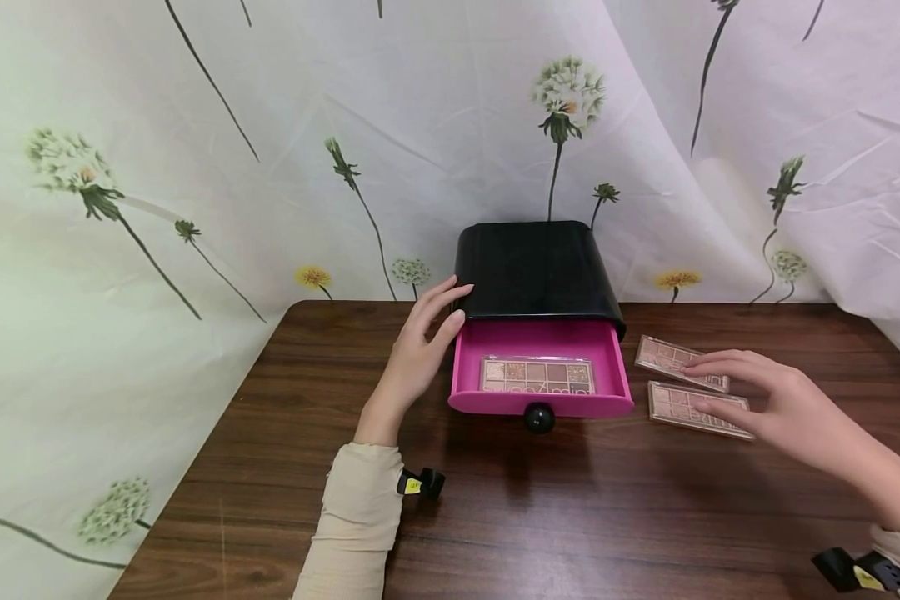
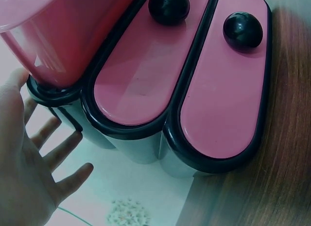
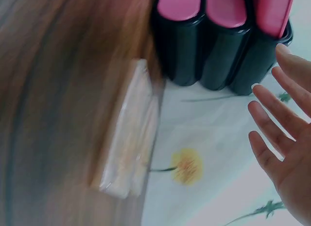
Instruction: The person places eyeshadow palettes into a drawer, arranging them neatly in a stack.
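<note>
Below the parted, empty fingers of the right hand (image 1: 787,404), the nearer of the two, a pair of eyeshadow palettes (image 1: 678,406) lies with long axes running roughly along those fingers, while the left hand's (image 1: 412,354) spread fingers hold nothing beside the black drawer cabinet (image 1: 532,271).

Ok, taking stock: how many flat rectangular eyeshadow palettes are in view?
3: one palette in the open pink plastic drawer, a rear palette and front palette on the brown wooden table by the right hand. Closed pink drawers below could hide more.
</note>
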